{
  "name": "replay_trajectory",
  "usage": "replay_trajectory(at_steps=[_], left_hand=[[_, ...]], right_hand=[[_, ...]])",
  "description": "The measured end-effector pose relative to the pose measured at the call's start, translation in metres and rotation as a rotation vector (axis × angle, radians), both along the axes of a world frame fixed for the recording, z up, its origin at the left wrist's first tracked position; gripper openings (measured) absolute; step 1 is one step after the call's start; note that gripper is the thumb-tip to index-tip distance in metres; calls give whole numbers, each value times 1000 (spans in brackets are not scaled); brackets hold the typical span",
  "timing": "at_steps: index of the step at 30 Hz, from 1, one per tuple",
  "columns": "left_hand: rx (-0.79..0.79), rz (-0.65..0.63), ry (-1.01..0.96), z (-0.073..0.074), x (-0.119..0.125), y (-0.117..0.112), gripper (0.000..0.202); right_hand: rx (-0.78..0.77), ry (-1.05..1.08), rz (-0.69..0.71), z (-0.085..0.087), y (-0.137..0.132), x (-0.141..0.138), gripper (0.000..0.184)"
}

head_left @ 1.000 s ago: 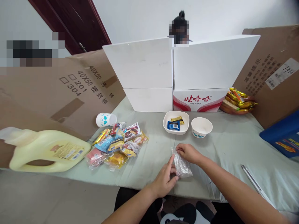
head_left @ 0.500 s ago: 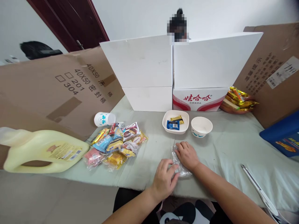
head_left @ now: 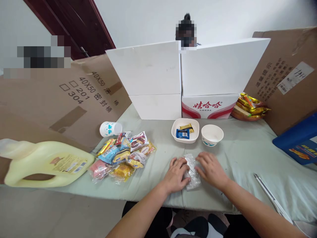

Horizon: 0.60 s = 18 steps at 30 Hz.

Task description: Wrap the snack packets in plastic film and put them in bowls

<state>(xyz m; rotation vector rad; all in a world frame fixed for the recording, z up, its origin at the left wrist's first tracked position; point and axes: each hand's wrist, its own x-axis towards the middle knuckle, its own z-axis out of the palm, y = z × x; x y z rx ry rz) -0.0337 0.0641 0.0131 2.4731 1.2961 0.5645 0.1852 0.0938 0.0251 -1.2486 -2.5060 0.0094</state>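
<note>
A flat, folded piece of clear bubble wrap point(head_left: 192, 172) lies on the cloth-covered table point(head_left: 158, 180) in front of me. My left hand point(head_left: 176, 173) rests against its left edge, with thumb and fingertips touching the plastic and fingers apart. On the other side, my right hand point(head_left: 210, 168) hovers by the right edge, its fingers spread and holding nothing. Beyond the wrap stands a square white dish point(head_left: 174, 136) with a blue packet point(head_left: 182, 134) and a gold packet point(head_left: 187, 128) in it. Beside that dish is a white paper bowl point(head_left: 212, 135).
Several wrapped snacks point(head_left: 121, 155) are piled at left, near a tipped paper cup point(head_left: 110, 129) and a yellow jug point(head_left: 49, 163). White boxes point(head_left: 155, 105) stand behind. At right are a snack basket point(head_left: 250, 107), a blue container point(head_left: 297, 138) and a long metal-and-white tool point(head_left: 268, 193).
My right hand has lifted off the bubble wrap and moved to its right side. My left hand has come forward onto its left edge, and the wrap lies more uncovered.
</note>
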Motion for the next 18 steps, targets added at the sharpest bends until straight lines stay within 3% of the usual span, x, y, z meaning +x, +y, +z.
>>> replay_trajectory(at_steps=[2, 3, 7, 11, 15, 18], left_hand=[[2, -20, 9, 3, -1, 1, 30], [7, -33, 8, 3, -1, 1, 29], [34, -132, -35, 0, -3, 1, 26], [32, -182, -61, -1, -3, -1, 27], [-6, -194, -45, 3, -2, -1, 31], [-26, -187, -70, 4, -3, 0, 49]], right_hand=[[-46, 14, 267, -4, -32, 1, 39], [-69, 19, 325, -7, -48, 0, 40], [-123, 47, 264, -18, -90, -2, 28], [-103, 99, 240, -20, -98, 0, 37], [-151, 128, 316, -13, -95, 0, 9], [-246, 184, 327, -4, -82, -3, 20]])
